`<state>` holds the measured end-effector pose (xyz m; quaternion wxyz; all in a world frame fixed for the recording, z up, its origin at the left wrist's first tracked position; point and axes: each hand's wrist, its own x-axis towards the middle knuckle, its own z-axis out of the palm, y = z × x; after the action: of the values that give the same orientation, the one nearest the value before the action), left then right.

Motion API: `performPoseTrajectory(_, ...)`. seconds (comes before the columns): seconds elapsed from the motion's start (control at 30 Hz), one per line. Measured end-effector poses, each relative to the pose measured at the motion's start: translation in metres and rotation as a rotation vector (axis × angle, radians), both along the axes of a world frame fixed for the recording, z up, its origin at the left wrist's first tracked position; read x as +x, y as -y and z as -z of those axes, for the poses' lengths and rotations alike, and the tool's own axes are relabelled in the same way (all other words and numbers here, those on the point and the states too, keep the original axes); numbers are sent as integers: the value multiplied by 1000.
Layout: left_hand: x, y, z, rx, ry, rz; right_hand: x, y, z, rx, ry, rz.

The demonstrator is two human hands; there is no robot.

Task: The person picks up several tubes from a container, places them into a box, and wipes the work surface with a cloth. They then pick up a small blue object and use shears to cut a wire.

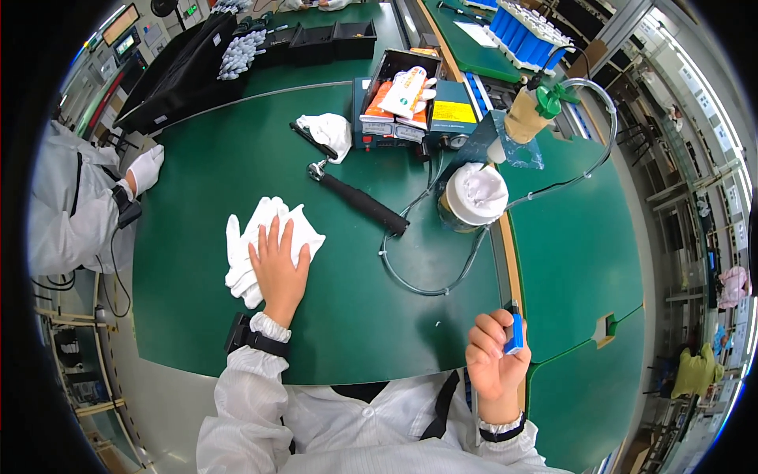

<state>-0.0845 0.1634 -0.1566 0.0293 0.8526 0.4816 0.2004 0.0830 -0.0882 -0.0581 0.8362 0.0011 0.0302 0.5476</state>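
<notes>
My left hand [279, 272] lies flat with its fingers spread on a pair of white gloves [241, 257] on the green tabletop. Raised near the table's front edge, my right hand [497, 355] is closed around a small blue object with a black end [514, 333]. The fingers cover part of it, so its exact kind does not show. Beyond the gloves lies a tool with a black foam-covered handle and a metal head [363, 204]. To its right stands a round container with a white top [476, 195].
A blue control box [452, 118] stands at the back with an open bin of packets [399, 91]. Clear tubing [430, 293] loops across the table from a bottle of tan liquid [525, 117]. Black trays [332, 41] line the far side. At left, a co-worker's gloved hand [147, 168] rests by the edge.
</notes>
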Motion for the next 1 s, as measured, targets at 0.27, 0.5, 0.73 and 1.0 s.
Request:
performPoseTrajectory(0.27, -10, -1, -3, -13, 16, 10, -11, -13, -12, -315, 495, -9)
performPoseTrajectory(0.5, -13, 13, -9, 9, -10, 23, -25, -107, -17, -770, 1644, 149)
performPoseTrajectory(0.73, -49, 30, -20, -47, 10, 8, -35, -232, 14, -664, 2058, 194)
performPoseTrajectory(1.0, -53, 27, -22, -112, 36, 27, -42, -324, 61, -674, 2276, 170)
